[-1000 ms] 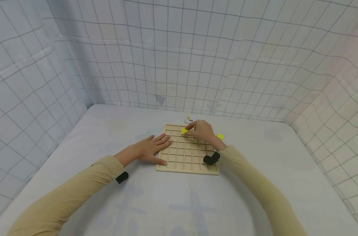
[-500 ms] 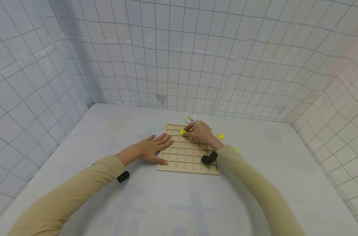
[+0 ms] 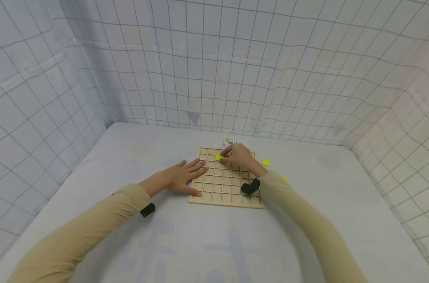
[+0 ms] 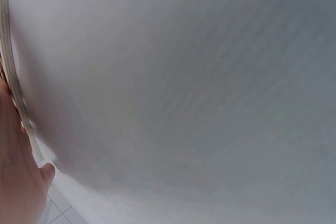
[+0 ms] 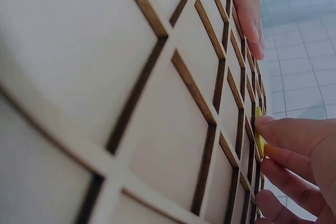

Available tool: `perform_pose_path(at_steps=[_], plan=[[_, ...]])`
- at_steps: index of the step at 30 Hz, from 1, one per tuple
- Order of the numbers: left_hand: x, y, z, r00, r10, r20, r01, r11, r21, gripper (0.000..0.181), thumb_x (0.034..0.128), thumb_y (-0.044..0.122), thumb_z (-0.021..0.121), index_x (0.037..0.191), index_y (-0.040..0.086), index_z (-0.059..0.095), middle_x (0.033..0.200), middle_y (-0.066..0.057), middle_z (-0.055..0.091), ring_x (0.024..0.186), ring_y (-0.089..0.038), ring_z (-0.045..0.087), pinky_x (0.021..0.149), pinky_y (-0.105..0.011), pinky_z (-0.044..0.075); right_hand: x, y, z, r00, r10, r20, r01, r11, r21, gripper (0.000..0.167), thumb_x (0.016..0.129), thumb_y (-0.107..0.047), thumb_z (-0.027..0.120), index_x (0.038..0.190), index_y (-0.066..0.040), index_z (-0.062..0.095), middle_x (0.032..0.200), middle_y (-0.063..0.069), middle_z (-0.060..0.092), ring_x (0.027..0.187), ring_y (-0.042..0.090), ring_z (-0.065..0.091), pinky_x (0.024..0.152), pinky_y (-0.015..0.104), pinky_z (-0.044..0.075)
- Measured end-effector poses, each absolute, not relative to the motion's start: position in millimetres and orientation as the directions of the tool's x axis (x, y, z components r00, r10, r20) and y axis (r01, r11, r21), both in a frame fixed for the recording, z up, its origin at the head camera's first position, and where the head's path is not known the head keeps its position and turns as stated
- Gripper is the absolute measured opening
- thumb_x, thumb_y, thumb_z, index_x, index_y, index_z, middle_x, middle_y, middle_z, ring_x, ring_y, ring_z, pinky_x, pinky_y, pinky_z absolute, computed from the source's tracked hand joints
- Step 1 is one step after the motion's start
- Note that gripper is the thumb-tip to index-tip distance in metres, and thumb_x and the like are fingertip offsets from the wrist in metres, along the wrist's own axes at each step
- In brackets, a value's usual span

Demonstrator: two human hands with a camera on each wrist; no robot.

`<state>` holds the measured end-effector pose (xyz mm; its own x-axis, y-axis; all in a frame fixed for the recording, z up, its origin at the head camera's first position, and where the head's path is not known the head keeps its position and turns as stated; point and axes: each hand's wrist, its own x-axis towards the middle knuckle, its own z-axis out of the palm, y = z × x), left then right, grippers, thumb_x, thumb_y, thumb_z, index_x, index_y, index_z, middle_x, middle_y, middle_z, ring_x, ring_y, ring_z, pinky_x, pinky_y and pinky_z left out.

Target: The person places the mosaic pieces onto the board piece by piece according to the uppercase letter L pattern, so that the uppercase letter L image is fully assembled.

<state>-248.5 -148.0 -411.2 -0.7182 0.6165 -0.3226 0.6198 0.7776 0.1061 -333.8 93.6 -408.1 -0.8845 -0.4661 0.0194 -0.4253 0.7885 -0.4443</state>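
A wooden grid board (image 3: 217, 188) with square cells lies on the white table. The left hand (image 3: 181, 177) rests spread and flat on the board's left side. Near the board's far edge, the right hand (image 3: 238, 156) pinches a yellow square tile (image 3: 219, 157) between thumb and fingers. In the right wrist view the tile (image 5: 259, 135) stands at the fingertips of the right hand (image 5: 302, 150), against the grid; whether it sits fully in a cell cannot be told. The left wrist view shows part of the left hand (image 4: 21, 166) at the board's edge (image 4: 14, 87).
A small printed grid card (image 3: 230, 140) lies behind the board. One yellow tile (image 3: 265, 162) is right of the board, and another (image 3: 283, 178) shows partly beside the right sleeve. Black wrist devices are at both wrists. Grid-patterned curtains (image 3: 214, 70) stand around the table.
The right hand has brought the yellow tile slightly left and lower onto the board. The tile beside the right sleeve has come into view. The left hand stays on the board.
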Motion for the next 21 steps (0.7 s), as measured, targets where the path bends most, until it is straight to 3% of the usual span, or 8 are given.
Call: perform_pose_path(at_steps=[6, 16, 21], plan=[[-247, -148, -409, -0.713, 0.630, -0.309, 0.628, 0.769, 0.121, 0.096, 0.0868, 0.072, 0.045, 0.157, 0.019, 0.006, 0.164, -0.006, -0.003, 0.151, -0.028, -0.004, 0.117, -0.060, 0.008, -333, 96, -407, -0.882, -0.470, 0.044, -0.437, 0.779, -0.450, 0.032, 0.081, -0.038, 0.077, 0.105, -0.015, 0.076, 0.113, 0.004, 0.072, 0.091, 0.019, 0.069, 0.070, 0.031, 0.055], [-247, -148, -409, -0.717, 0.625, -0.310, 0.622, 0.774, 0.122, 0.096, 0.0870, 0.071, 0.046, 0.157, 0.019, 0.005, 0.164, -0.005, -0.004, 0.151, -0.027, -0.005, 0.118, -0.059, 0.007, -333, 118, -403, -0.878, -0.452, 0.156, -0.469, 0.750, -0.466, 0.026, 0.084, -0.033, 0.074, 0.104, -0.016, 0.076, 0.102, 0.002, 0.073, 0.069, 0.014, 0.058, 0.053, 0.023, 0.041], [-246, -148, -408, -0.717, 0.625, -0.309, 0.623, 0.773, 0.119, 0.096, 0.0871, 0.071, 0.047, 0.157, 0.019, 0.006, 0.164, -0.005, -0.003, 0.151, -0.027, -0.005, 0.118, -0.058, 0.008, -330, 135, -397, -0.872, -0.448, 0.198, -0.486, 0.741, -0.464, 0.028, 0.084, -0.030, 0.075, 0.107, -0.014, 0.075, 0.104, 0.005, 0.073, 0.085, 0.021, 0.063, 0.065, 0.031, 0.050]])
